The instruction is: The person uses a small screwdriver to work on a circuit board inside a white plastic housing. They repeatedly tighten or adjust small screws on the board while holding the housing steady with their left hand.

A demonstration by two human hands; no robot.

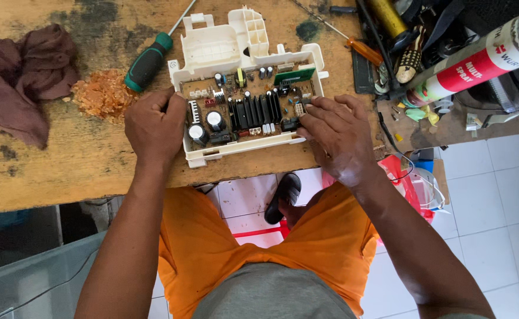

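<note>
Two hands on one board here, all on a scarred wooden workbench [64, 159] near its front edge. Sitting there is a white plastic housing [212, 50] with a brown circuit board [245, 106] in it, capacitors and black heat-sink fins showing. The left hand [155, 125] is curled around the housing's left edge, pinning it down. The right hand [335, 134] rests on the right side, fingers bent, tips pressing at the small parts by the board's corner; can't tell if it's pinching anything. A brown rag [20, 77] lies far left, a pile of orange crumbs [101, 91] beside it, and a green-handled screwdriver [148, 59] just behind the left hand. My take: keep that left grip firm and work the fingertips gently, since those connectors probably snap easily.
</note>
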